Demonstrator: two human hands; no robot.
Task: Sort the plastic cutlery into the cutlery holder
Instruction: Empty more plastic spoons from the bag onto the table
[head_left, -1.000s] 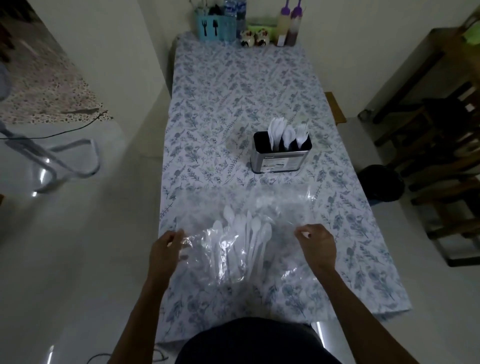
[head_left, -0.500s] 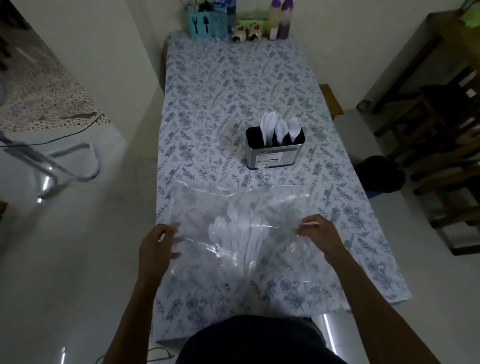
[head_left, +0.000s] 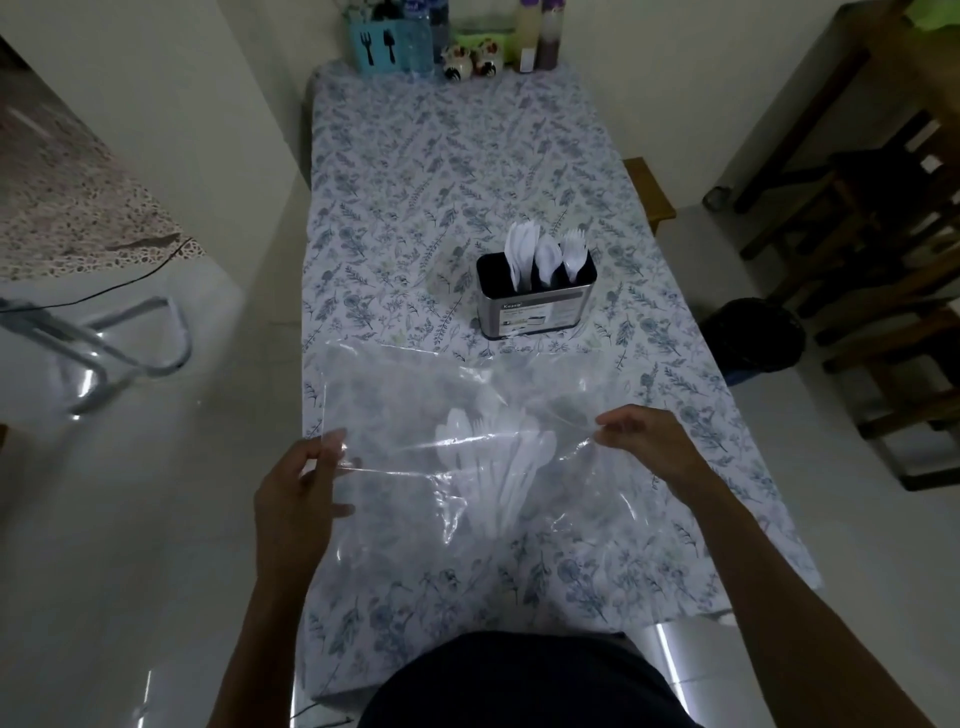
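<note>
1. Dim room: a long table (head_left: 467, 171) under a floral cloth, with bottles and a blue box at its far end against the wall.
2. Fingers (head_left: 324, 457) of the left hand (head_left: 296, 499) pinch the left edge of a clear bag (head_left: 415, 395); the thumb and forefinger look closed on the film.
3. Fingers (head_left: 615, 428) of the right hand (head_left: 649, 441) pinch the bag's right edge the same way, so the plastic is pulled taut between the two hands.
4. Inside the bag, between the hands, lies a bunch of white cutlery (head_left: 498, 467): spoons mostly, and what may be a fork.
5. Beyond the bag, well apart from it, the holder (head_left: 535, 306) stands upright with three groups of white pieces already in it, sorted by kind as far as I can tell.
6. Judged from this, the task is partly done: the holder is stocked, but the bagged bunch has yet to be taken out and sorted.
</note>
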